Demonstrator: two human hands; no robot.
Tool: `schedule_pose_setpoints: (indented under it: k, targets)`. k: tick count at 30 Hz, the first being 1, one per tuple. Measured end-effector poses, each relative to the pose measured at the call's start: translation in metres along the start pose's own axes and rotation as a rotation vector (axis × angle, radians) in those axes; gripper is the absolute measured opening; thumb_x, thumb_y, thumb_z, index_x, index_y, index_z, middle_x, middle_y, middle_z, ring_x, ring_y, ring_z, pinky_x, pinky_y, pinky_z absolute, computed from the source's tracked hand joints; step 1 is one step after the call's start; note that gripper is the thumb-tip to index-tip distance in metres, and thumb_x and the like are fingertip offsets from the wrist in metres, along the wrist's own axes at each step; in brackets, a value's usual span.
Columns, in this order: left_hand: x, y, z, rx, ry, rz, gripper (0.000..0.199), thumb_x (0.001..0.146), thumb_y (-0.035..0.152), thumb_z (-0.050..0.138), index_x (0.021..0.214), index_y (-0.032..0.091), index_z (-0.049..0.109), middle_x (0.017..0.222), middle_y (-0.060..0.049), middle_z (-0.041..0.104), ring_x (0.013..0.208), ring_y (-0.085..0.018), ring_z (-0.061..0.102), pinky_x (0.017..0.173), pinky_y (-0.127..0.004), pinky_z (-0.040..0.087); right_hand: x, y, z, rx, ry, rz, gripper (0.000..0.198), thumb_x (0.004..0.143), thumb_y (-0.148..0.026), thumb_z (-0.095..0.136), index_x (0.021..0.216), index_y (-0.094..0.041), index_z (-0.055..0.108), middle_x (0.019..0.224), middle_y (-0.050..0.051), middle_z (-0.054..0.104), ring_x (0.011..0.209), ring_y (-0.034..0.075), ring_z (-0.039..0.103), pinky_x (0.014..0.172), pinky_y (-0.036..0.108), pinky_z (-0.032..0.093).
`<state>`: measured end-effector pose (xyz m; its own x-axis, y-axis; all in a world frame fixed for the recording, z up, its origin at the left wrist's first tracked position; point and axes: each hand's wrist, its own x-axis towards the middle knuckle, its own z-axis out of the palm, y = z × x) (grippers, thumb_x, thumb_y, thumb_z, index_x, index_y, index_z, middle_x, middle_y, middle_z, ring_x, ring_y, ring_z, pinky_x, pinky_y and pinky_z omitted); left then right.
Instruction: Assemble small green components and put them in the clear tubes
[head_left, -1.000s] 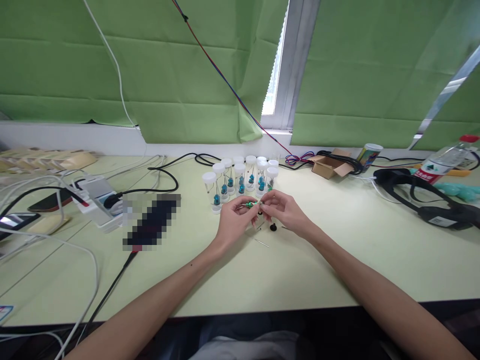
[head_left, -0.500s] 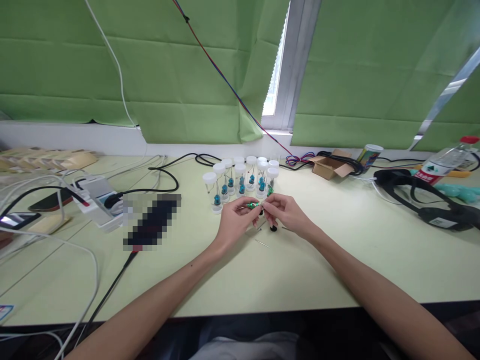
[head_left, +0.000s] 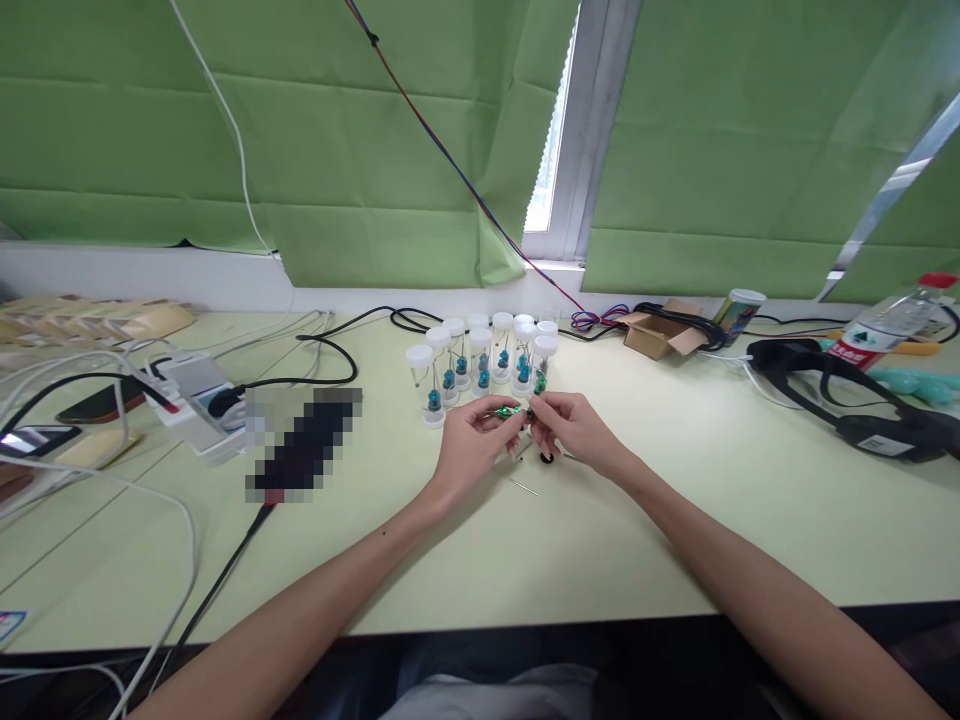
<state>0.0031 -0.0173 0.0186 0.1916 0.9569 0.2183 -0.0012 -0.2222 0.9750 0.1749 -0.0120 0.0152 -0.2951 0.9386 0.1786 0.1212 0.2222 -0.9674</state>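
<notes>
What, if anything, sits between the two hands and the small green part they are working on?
Nothing visible does. The left hand and the right hand both pinch the small green part directly at their fingertips, above the table. The capped vials stand behind it, and a black knob and a pin lie below.

Pale green desk (head_left: 675, 520) under drawn green blinds (head_left: 300, 130), daylight through a narrow white-framed window (head_left: 559, 130) gap.

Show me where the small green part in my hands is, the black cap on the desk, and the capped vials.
small green part (head_left: 507, 411), head view, its middle between the fingertips.
black cap (head_left: 547, 457), head view, its top.
capped vials (head_left: 418, 355), head view, leftmost vial's white lid.
</notes>
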Motion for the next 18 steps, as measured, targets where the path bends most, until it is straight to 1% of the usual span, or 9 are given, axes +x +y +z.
schedule_pose_setpoints:
  k: [2,5,8,12,18]
  targets:
    - [0.0,0.0003,-0.0002,-0.002,0.015,-0.001,0.025,0.076,0.041,0.073,0.086,0.018,0.069,0.057,0.001,0.061,0.05,-0.012,0.054,0.055,-0.027,0.046,-0.0006,-0.0011,0.0007,0.02,0.007,-0.002,0.047,0.088,-0.062,0.055,0.076,-0.017,0.059,0.061,0.0,0.06,0.044,0.011,0.053,0.043,0.025,0.042]
    - [0.0001,0.002,-0.0002,-0.004,0.033,-0.009,0.026,0.076,0.041,0.073,0.087,0.018,0.07,0.058,0.001,0.061,0.052,-0.013,0.055,0.056,-0.027,0.046,-0.002,-0.003,0.0012,0.064,0.012,-0.031,0.037,0.087,-0.055,0.062,0.09,-0.018,0.061,0.069,0.0,0.062,0.049,0.011,0.054,0.045,0.025,0.045]
    - [0.0005,0.0033,-0.0001,-0.014,0.049,-0.017,0.025,0.075,0.04,0.075,0.086,0.018,0.07,0.06,0.001,0.063,0.053,-0.013,0.057,0.057,-0.027,0.047,-0.0029,-0.0037,0.0006,0.086,0.012,-0.051,0.033,0.084,-0.047,0.069,0.097,-0.019,0.06,0.068,-0.001,0.061,0.053,0.012,0.056,0.047,0.026,0.047]
    - [0.001,0.0019,-0.0004,-0.02,0.044,-0.031,0.026,0.075,0.039,0.075,0.089,0.017,0.069,0.059,0.001,0.063,0.053,-0.013,0.057,0.059,-0.027,0.048,-0.003,-0.0037,0.0002,0.08,0.022,-0.045,0.032,0.083,-0.046,0.07,0.094,-0.018,0.06,0.067,-0.001,0.061,0.054,0.013,0.056,0.049,0.027,0.047]
    - [0.0008,-0.0008,-0.0011,-0.013,0.037,-0.033,0.028,0.073,0.039,0.077,0.09,0.018,0.07,0.062,0.001,0.063,0.055,-0.013,0.058,0.06,-0.027,0.048,-0.0026,-0.0061,0.001,0.064,0.027,-0.024,0.037,0.081,-0.052,0.07,0.087,-0.017,0.059,0.067,-0.001,0.06,0.052,0.012,0.054,0.049,0.027,0.045]
